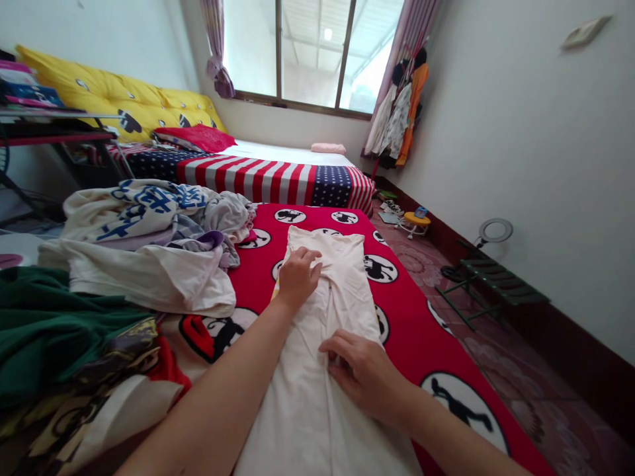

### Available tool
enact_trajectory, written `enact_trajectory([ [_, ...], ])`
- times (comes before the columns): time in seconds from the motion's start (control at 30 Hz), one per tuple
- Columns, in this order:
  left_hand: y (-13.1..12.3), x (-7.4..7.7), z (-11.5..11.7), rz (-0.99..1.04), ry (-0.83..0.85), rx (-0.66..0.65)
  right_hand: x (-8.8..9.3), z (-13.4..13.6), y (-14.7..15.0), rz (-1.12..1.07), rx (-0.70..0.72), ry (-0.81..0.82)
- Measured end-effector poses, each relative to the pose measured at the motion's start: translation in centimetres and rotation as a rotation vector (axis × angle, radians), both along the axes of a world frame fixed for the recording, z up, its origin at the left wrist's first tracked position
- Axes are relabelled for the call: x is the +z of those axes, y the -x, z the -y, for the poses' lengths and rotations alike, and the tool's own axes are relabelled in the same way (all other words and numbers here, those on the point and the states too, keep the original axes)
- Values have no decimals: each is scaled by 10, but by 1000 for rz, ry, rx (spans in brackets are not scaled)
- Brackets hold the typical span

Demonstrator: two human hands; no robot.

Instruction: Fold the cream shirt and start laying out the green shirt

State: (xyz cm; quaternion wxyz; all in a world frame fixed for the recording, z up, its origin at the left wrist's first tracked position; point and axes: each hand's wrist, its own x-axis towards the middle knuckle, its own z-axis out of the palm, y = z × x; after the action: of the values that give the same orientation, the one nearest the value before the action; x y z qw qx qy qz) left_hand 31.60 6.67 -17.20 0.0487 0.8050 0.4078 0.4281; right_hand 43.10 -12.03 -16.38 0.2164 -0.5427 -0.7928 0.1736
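A pair of cream trousers (347,291) lies lengthwise on the red bedcover (407,344), waist end away from me and legs running down toward my body. Wrinkles gather around the crotch, and a crease runs down between the legs. My left hand (299,274) rests on the upper part near the left edge, its fingers loosely bent and the thumb apart. Lower down, my right hand (362,370) has curled fingers drawn together at the middle crease, gripping the cloth there. Its fingertips are partly hidden. To the left is a heap of clothes (149,264).
A green garment (64,330) and printed cloth lie at the lower left. Beyond stands another bed with a striped, starred cover (278,178). On the right are a green folding chair (501,281), a ring light (496,230) and a yellow stool (417,219) on the tiled floor.
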Motion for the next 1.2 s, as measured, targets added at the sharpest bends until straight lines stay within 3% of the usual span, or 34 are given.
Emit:
enact_trajectory([
  [0.1,-11,8,15,-13,-1,-185,2,3,0,0,30,-48],
  [0.2,-22,8,27,-172,18,-379,9,0,-6,-108,5,-229],
  [0.33,-26,-9,32,-463,121,-410,10,-22,-31,-129,-204,-459],
  [0.43,-22,-20,28,-528,191,-391,-6,-42,-54,170,-221,-254],
  [0.53,-17,-20,24,-530,220,-426,-23,-53,-67,351,-206,-52],
  [0.67,-15,-16,22,-477,259,-445,-27,-52,-69,325,-202,-68],
  [0.87,-11,-15,21,-330,305,-481,-19,-27,-80,82,-84,-191],
  [1.03,24,4,8,-243,327,-588,-13,9,-96,70,43,-308],
  [1.2,84,38,21,-588,390,-649,-2,41,-99,154,235,-267],
])
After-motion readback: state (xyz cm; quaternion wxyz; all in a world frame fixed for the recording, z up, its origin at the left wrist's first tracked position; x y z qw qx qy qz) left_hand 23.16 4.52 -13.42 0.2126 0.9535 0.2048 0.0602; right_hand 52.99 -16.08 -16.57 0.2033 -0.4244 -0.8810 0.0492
